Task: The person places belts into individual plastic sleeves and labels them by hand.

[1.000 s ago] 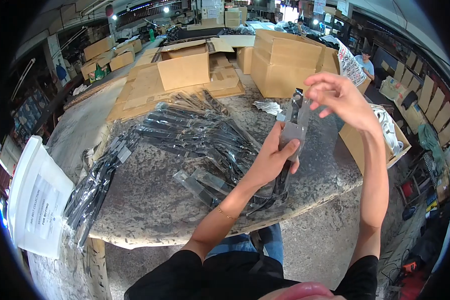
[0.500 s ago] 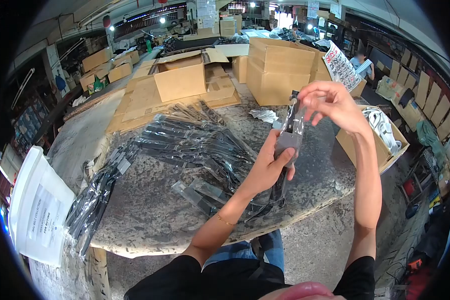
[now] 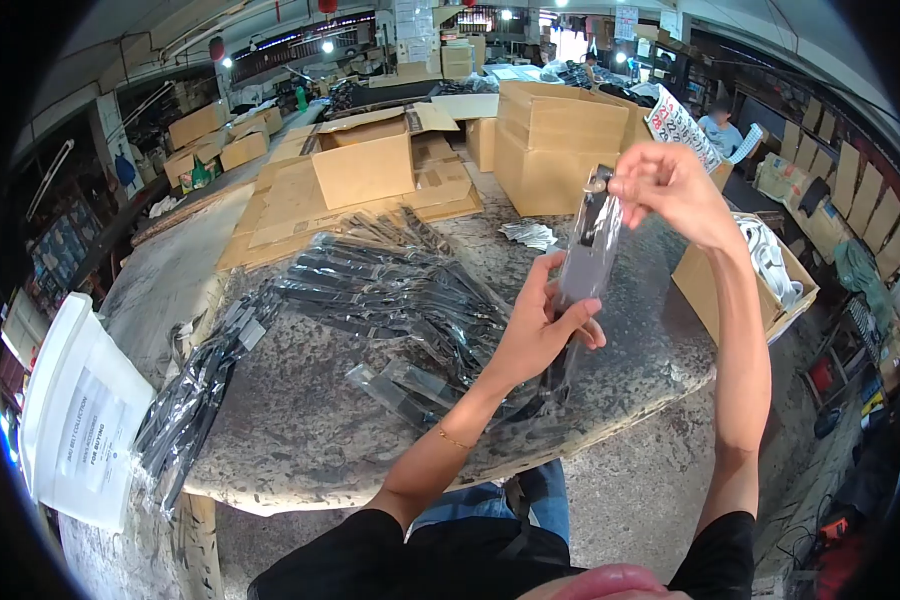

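Note:
A dark belt in a clear plastic sleeve, with a plain grey panel facing up, is held above the table's right part. My left hand is wrapped round its lower half, thumb across the front. At its top end, near a metal-looking buckle part, my right hand pinches the edge of the sleeve between thumb and fingers. Below the left hand the dark lower end hangs to the table. Left of my hands lies a spread pile of plastic-sleeved belts. A small heap of white tags sits just behind the held belt.
Another bundle of sleeved belts hangs over the left side near a white bin. Behind the pile stand an open carton and a larger carton. At right is a box with white straps. A person is farther back.
My right hand has closed from loosely curled fingers into a pinch on the sleeve's top end. The grey panel shows longer above my left hand, which sits slightly lower on the sleeve.

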The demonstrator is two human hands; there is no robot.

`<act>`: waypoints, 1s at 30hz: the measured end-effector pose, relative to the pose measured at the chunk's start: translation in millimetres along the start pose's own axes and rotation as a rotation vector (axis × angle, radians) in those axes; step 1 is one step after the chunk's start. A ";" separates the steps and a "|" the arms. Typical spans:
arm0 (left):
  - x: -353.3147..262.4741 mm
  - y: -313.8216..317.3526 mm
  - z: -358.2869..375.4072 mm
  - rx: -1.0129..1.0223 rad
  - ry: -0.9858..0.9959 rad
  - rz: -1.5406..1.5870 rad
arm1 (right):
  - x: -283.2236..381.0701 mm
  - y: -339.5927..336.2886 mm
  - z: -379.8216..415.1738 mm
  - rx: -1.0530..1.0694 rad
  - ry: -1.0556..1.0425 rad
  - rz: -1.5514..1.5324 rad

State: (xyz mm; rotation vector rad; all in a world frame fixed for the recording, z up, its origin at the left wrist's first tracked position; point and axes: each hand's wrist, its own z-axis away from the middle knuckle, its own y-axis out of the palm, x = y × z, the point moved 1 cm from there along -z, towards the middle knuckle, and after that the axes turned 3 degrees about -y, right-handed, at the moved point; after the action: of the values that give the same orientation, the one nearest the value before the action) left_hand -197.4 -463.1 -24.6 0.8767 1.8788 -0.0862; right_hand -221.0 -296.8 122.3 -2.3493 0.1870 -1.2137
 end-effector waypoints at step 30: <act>-7.1 -49.7 18.5 0.183 -0.128 -0.458 | -118.4 83.1 0.8 0.260 0.662 -0.264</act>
State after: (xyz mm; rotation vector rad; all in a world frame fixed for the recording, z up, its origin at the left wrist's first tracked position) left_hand -211.7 -511.1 -43.2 0.5307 1.9380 -0.5887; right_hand -282.8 -329.5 -4.3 -1.7192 -0.0681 -1.9827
